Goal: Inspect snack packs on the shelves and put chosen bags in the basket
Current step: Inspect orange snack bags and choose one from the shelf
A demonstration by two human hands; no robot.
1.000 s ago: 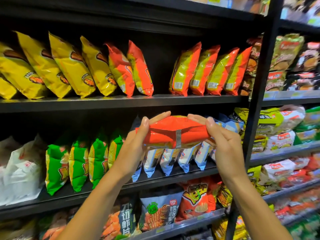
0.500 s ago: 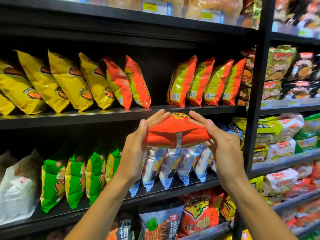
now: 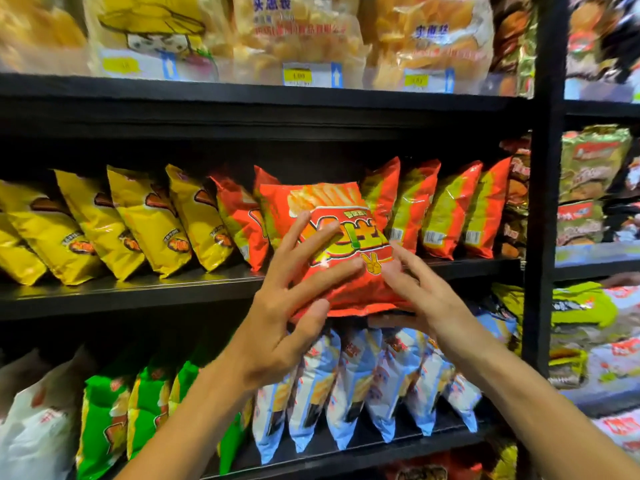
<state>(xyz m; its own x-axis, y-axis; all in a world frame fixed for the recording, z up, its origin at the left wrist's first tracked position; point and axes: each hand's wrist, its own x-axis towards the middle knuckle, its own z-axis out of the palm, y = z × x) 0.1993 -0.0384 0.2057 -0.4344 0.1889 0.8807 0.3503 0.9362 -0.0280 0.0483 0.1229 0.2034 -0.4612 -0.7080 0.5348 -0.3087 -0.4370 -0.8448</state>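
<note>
I see a glossy orange-red foil snack bag [image 3: 337, 244] held upright in front of the middle black shelf [image 3: 138, 289], its front toward me: a picture of fries at the top, large yellow-green characters across the middle that I cannot read through the blur, and a yellow cartoon hand making a V sign near the lower right. My left hand [image 3: 280, 327] lies against the bag's left half with fingers [image 3: 311, 237] spread wide and almost straight over the front, thumb up against the bottom edge. My right hand [image 3: 420, 292] meets the bag's lower right side, fingers straight and slightly apart, pressing on the foil; its thumb seems to run under the bottom seam, though I cannot tell for sure. Behind the bag on the same shelf, yellow foil bags [image 3: 138, 220] lean in a row to the left, and orange-and-green foil bags [image 3: 446, 209] with barcodes stand to the right. On the top shelf, clear packs of pale puffed snacks [image 3: 298, 32] carry blue Chinese print, one reading 实惠装; yellow price tags [image 3: 298, 76] sit below them, one showing 4.00. On the lower shelf are green bags [image 3: 104, 417] to the left and pale blue-and-white bags [image 3: 349, 382] beneath my hands.
</note>
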